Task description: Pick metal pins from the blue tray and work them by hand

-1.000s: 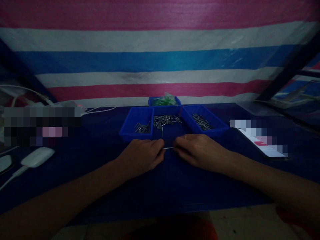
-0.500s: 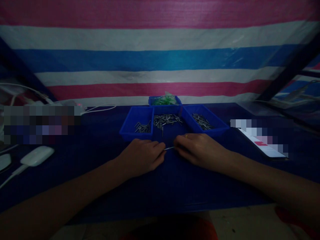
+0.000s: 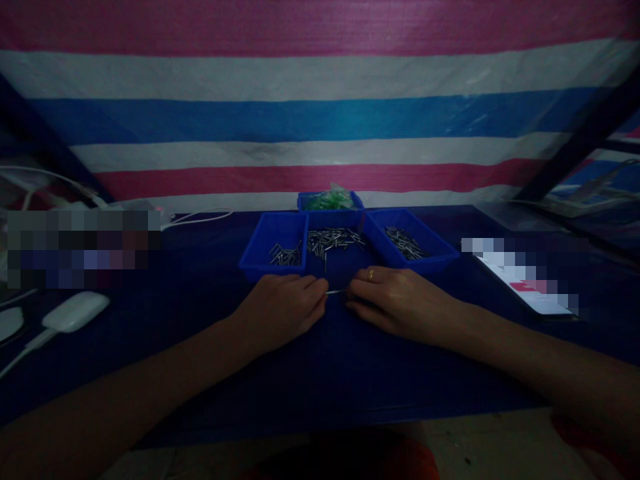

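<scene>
A thin, silvery metal pin spans the small gap between my two hands, just over the dark blue table. My left hand is closed, its thumb and fingertips pinching one end. At the other end, the fingers of my right hand, which wears a ring, close round the pin and hide its tip. Beyond the hands lies a loose pile of similar metal pins. Blue bins flank it: the left bin holds some pins, and the right bin holds more.
A third blue bin with green items in clear plastic stands behind the pile. To the right lies a phone, partly blurred out. On the left are a white charger-like block and cables. A striped sheet hangs behind.
Both hands have shifted very slightly, with the pin still between them. My right hand has turned a little, so its ring shows more clearly. The bins and pile stay put.
</scene>
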Demonstrator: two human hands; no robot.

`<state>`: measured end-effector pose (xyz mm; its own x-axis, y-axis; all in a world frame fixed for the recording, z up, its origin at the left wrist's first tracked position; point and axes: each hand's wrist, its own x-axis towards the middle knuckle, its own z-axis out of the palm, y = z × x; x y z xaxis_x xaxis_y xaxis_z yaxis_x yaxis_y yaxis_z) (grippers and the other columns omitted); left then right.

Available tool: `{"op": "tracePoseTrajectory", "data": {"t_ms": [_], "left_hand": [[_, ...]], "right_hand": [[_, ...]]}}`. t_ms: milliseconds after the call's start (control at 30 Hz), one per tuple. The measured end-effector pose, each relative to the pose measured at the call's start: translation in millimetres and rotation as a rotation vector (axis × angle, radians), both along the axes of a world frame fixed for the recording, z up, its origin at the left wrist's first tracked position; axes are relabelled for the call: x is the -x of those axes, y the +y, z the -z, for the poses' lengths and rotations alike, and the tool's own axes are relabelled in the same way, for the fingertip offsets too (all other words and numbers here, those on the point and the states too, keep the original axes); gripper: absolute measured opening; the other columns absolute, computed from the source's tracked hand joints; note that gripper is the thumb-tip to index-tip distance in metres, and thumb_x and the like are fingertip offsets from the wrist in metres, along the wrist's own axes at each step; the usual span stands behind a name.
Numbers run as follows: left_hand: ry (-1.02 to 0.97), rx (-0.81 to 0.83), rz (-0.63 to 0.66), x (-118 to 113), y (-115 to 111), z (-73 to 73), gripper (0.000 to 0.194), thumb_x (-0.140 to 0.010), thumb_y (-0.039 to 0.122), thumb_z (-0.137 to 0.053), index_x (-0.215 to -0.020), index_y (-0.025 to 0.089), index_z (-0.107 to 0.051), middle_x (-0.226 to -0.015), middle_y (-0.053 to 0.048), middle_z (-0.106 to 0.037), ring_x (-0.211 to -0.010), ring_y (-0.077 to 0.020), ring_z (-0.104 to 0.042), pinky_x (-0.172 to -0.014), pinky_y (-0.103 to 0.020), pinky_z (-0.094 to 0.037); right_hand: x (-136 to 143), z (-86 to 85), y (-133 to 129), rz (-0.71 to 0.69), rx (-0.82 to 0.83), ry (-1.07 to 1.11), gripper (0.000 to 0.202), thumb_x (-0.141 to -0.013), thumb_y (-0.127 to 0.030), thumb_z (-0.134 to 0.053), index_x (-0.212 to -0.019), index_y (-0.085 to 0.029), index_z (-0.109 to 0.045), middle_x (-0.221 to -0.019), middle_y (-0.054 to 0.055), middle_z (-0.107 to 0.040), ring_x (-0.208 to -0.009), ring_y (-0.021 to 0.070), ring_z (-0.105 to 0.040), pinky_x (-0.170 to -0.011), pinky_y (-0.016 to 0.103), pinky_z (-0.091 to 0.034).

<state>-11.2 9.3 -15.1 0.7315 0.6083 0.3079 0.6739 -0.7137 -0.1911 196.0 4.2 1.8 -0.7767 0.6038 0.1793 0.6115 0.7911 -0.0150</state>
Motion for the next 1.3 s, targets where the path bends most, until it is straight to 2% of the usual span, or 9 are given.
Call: {"op": "tracePoseTrajectory", "data": {"t_ms": [367, 733, 900, 1067, 1167, 1300], "left_hand": [[-0.030, 0.019, -0.051, 0.5, -0.5, -2.0, 0.014, -0.085, 0.027, -0.040, -0.078, 0.019, -0.050, -0.069, 0.002, -0.059, -0.062, -0.0142, -0.058, -0.050, -0.025, -0.035], [-0.047, 0.059, -0.065, -0.5, 0.6, -1.7, 0.017, -0.087, 0.028, -0.036, -0.081, 0.019, -0.049, -0.071, 0.001, -0.060, -0.063, -0.0134, -0.059, -0.052, -0.023, -0.036], [-0.036, 0.061, -0.064, -0.4, 0.8, -3.4, 0.014, -0.086, 0.026, -0.039, -0.081, 0.018, -0.049, -0.071, 0.001, -0.060, -0.062, -0.0131, -0.059, -0.051, -0.023, -0.038], [-0.092, 0.015, -0.044, 0.2, 0.1, -2.8, 0.010, -0.085, 0.023, -0.041, -0.083, 0.019, -0.049, -0.071, 0.003, -0.062, -0.062, -0.0124, -0.060, -0.051, -0.022, -0.039], [-0.154, -0.026, -0.014, 0.5, -0.5, -1.7, 0.011, -0.085, 0.023, -0.041, -0.089, 0.019, -0.050, -0.073, 0.003, -0.063, -0.063, -0.0118, -0.062, -0.052, -0.021, -0.042], [-0.232, -0.082, 0.068, 0.4, -0.2, -0.4, 0.016, -0.084, 0.022, -0.043, -0.098, 0.018, -0.049, -0.082, 0.001, -0.066, -0.068, -0.0115, -0.063, -0.057, -0.021, -0.046]], "right_hand": [[-1.0, 2.9, 3.3, -0.057, -0.066, -0.058, 0.017, -0.085, -0.021, -0.043, -0.090, -0.014, -0.058, -0.087, 0.007, -0.059, -0.079, 0.0158, -0.053, -0.072, 0.028, -0.043], [-0.9, -0.9, 1.9, -0.063, -0.234, -0.126, 0.023, -0.088, -0.020, -0.038, -0.094, -0.014, -0.059, -0.095, 0.010, -0.059, -0.080, 0.0180, -0.050, -0.069, 0.030, -0.043], [-0.3, -0.3, 0.7, -0.063, -0.178, -0.120, 0.022, -0.087, -0.020, -0.039, -0.091, -0.013, -0.059, -0.091, 0.010, -0.058, -0.079, 0.0176, -0.051, -0.069, 0.030, -0.043], [0.5, 2.7, 0.5, -0.056, -0.035, -0.075, 0.019, -0.086, -0.022, -0.043, -0.091, -0.014, -0.059, -0.088, 0.008, -0.059, -0.080, 0.0167, -0.054, -0.073, 0.030, -0.045], [0.9, 3.3, 0.8, -0.021, 0.016, -0.014, 0.021, -0.085, -0.022, -0.044, -0.100, -0.014, -0.057, -0.099, 0.009, -0.059, -0.088, 0.0173, -0.055, -0.077, 0.030, -0.046], [0.9, 4.1, 1.4, -0.015, 0.006, 0.030, 0.032, -0.085, -0.022, -0.043, -0.115, -0.014, -0.049, -0.120, 0.011, -0.051, -0.100, 0.0200, -0.053, -0.083, 0.034, -0.046]]}}
